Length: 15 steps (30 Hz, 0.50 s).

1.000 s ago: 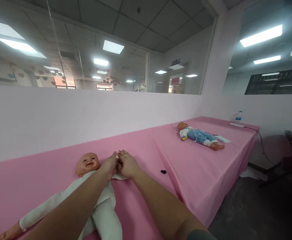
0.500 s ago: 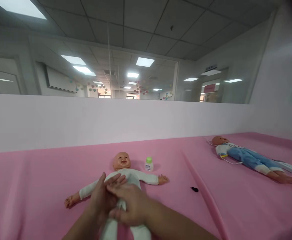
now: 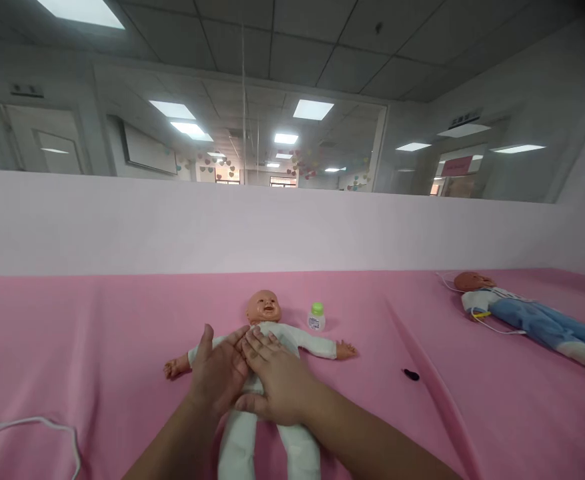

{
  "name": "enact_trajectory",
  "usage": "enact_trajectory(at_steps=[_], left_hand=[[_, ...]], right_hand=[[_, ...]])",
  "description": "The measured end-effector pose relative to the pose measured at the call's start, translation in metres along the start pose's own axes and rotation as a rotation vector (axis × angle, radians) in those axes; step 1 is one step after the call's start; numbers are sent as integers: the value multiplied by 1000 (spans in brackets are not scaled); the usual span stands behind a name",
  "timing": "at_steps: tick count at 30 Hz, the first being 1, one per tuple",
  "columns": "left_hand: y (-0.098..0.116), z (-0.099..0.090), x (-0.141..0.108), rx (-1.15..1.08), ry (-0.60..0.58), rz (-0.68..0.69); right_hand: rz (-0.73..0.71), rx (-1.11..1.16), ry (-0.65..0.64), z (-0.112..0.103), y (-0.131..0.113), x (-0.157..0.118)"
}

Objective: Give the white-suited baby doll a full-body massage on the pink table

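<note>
A baby doll (image 3: 263,308) in white clothes lies on its back on the pink cloth, arms spread and head away from me. Over its torso, my left hand (image 3: 219,369) is palm up with its fingers stretched out, holding nothing. My right hand (image 3: 278,377) is palm down, fingers extended, its fingertips meeting the left hand's fingers near the doll's chest. The hands hide part of the doll's torso. Beside the doll's head, to the right, stands a small clear bottle (image 3: 316,321) with a green cap.
A second doll (image 3: 542,320) in blue and white clothes lies at the right, with a thin white tube near it. A small black object (image 3: 411,375) rests on the pink cloth (image 3: 372,413). A white cord (image 3: 37,420) lies at the lower left. Behind are a low white wall (image 3: 172,227) and glass.
The view has shifted, bringing the white cord into sight at the lower left. Both hands are higher over the doll's chest, and the right hand's fingertips have slid toward the left hand's fingertips.
</note>
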<state>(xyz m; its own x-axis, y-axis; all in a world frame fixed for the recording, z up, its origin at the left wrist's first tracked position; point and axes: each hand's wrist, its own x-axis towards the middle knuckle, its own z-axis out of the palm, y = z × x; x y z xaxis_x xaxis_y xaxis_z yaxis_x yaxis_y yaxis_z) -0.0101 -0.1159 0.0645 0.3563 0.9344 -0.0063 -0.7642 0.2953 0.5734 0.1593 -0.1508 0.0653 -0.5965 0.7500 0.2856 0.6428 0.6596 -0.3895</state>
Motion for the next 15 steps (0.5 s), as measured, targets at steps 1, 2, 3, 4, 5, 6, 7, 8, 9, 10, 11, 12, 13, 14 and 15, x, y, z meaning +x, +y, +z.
enact_trajectory(at_steps=[1, 2, 3, 4, 5, 6, 7, 8, 9, 10, 11, 12, 13, 14, 15], left_hand=[[3, -2, 1, 0, 28, 20], [5, -3, 2, -1, 61, 29], [5, -3, 2, -3, 91, 24], [3, -2, 2, -10, 113, 10], [0, -1, 2, -25, 124, -3], [-5, 1, 1, -45, 124, -21], [-11, 4, -1, -68, 117, -40], [-16, 7, -3, -86, 105, -62], [-21, 10, -4, -98, 87, -86], [-25, 12, -6, -101, 60, -113], [-27, 14, -7, -97, 23, -141], [-27, 15, -8, -87, -20, -162], [-26, 15, -9, -75, -60, -168], [-22, 15, -8, -62, -87, -162], [-17, 14, -7, -47, -94, -141]], right_hand=[[-27, 3, -18, -2, -6, -3], [-59, 12, -32, -2, -12, -5], [-92, 22, -40, -2, -17, -6], [-124, 29, -45, 0, -20, -7], [-148, 32, -38, 3, -21, -8], [-164, 30, -29, 6, -20, -7], [-172, 22, -22, 9, -17, -6], [-173, 12, -14, 11, -12, -4], [-166, -1, -7, 13, -6, -2], [-151, -14, -3, 13, 1, 0], [-130, -27, 0, 12, 7, 2], [-103, -40, 4, 10, 13, 3], [-72, -52, 8, 8, 18, 4], [-41, -62, 7, 5, 21, 4], [-15, -72, -1, 2, 22, 3]])
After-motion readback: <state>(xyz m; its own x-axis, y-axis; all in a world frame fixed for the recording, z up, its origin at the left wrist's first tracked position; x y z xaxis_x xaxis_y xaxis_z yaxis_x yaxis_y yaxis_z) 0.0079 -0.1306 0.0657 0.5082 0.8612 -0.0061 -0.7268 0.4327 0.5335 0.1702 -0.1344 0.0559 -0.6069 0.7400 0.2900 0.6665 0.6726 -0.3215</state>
